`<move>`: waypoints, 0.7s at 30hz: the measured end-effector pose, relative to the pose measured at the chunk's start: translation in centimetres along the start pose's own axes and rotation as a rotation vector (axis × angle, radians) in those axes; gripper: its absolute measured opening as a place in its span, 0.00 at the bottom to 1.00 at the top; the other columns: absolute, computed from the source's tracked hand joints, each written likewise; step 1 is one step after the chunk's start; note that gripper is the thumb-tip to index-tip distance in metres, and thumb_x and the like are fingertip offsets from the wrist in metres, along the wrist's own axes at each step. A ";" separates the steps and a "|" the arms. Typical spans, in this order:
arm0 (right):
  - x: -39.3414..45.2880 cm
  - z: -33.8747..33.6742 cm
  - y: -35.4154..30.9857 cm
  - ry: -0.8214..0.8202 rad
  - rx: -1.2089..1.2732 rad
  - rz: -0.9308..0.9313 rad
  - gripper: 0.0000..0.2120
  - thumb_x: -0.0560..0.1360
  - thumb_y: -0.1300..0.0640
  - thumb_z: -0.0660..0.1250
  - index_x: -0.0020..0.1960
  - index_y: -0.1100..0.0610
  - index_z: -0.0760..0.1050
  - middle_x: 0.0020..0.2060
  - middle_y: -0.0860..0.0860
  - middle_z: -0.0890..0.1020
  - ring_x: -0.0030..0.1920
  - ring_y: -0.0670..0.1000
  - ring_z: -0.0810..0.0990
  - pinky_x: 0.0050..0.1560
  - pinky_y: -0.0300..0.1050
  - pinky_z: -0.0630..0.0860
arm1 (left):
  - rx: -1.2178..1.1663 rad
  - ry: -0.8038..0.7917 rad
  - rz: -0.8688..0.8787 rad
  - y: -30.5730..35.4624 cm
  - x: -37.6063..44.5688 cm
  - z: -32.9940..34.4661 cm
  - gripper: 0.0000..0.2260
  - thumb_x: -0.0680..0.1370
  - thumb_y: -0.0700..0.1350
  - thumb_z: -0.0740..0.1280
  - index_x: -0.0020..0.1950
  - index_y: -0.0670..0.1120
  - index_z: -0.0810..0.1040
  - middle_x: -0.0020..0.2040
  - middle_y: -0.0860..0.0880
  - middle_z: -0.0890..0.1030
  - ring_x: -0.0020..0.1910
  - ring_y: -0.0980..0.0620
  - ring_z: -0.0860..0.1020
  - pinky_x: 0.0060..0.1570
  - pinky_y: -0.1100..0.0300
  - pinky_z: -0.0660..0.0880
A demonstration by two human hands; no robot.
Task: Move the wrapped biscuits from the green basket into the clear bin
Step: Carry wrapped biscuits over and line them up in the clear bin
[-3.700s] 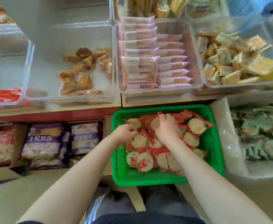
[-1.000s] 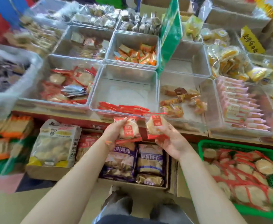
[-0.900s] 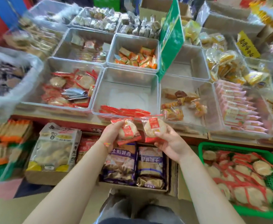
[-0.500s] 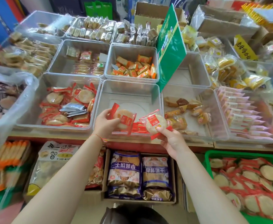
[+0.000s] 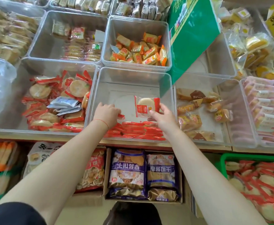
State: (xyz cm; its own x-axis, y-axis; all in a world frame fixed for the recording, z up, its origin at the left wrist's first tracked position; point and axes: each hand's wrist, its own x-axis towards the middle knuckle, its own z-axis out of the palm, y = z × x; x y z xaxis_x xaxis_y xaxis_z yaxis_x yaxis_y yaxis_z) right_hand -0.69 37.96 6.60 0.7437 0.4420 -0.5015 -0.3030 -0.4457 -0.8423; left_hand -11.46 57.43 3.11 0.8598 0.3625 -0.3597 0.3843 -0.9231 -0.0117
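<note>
The clear bin [image 5: 133, 75] sits in the middle of the shelf, with a row of red-wrapped biscuits [image 5: 138, 130] along its near wall. Both my hands are inside it. My right hand [image 5: 164, 115] pinches a round biscuit in a red-and-clear wrapper [image 5: 146, 105] above the bin floor. My left hand [image 5: 107, 113] is low over the row, closed on a red-wrapped biscuit [image 5: 121, 116] that it mostly hides. The green basket [image 5: 223, 161] with many more wrapped biscuits [image 5: 263, 181] is at the lower right, partly out of frame.
A clear bin of similar red-wrapped biscuits [image 5: 55, 101] stands to the left, a bin of brown pastries [image 5: 201, 111] to the right, orange packets [image 5: 139, 51] behind. A tilted green sign [image 5: 191, 33] leans over the back right. Boxes of bagged snacks [image 5: 142, 172] sit below the shelf.
Both hands have carried their biscuits forward from above the bin's front edge into the bin. The left hand has dropped down to the row; the camera has moved closer.
</note>
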 end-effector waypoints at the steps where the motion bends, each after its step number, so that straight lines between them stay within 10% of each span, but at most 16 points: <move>1: 0.5 0.4 0.1 0.009 -0.086 -0.039 0.17 0.79 0.55 0.67 0.67 0.49 0.72 0.55 0.48 0.81 0.51 0.49 0.83 0.51 0.48 0.81 | 0.038 -0.047 0.015 -0.3 0.1 0.3 0.13 0.78 0.46 0.60 0.59 0.56 0.78 0.56 0.51 0.80 0.54 0.49 0.78 0.60 0.52 0.65; 14: 5.1 9.3 0.3 -0.246 -0.749 -0.140 0.16 0.76 0.61 0.63 0.61 0.54 0.81 0.58 0.52 0.83 0.59 0.53 0.78 0.53 0.38 0.70 | 0.040 0.106 0.075 -1.1 -3.2 -0.2 0.14 0.73 0.56 0.56 0.37 0.46 0.70 0.37 0.46 0.81 0.36 0.45 0.74 0.57 0.50 0.66; 21: 4.8 10.5 0.1 -0.392 -0.771 -0.175 0.21 0.77 0.64 0.57 0.65 0.50 0.78 0.59 0.53 0.82 0.56 0.55 0.80 0.51 0.42 0.75 | -0.019 0.136 0.070 -1.2 -3.6 0.7 0.27 0.74 0.53 0.58 0.72 0.44 0.65 0.68 0.41 0.73 0.66 0.42 0.71 0.65 0.48 0.63</move>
State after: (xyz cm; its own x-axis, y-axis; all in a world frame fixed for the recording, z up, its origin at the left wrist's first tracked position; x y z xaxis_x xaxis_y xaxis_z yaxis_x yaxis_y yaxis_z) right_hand -3.42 48.20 2.04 0.4410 0.7255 -0.5283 0.3882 -0.6850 -0.6165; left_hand -15.20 57.17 3.77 0.9220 0.3123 -0.2288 0.3267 -0.9447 0.0271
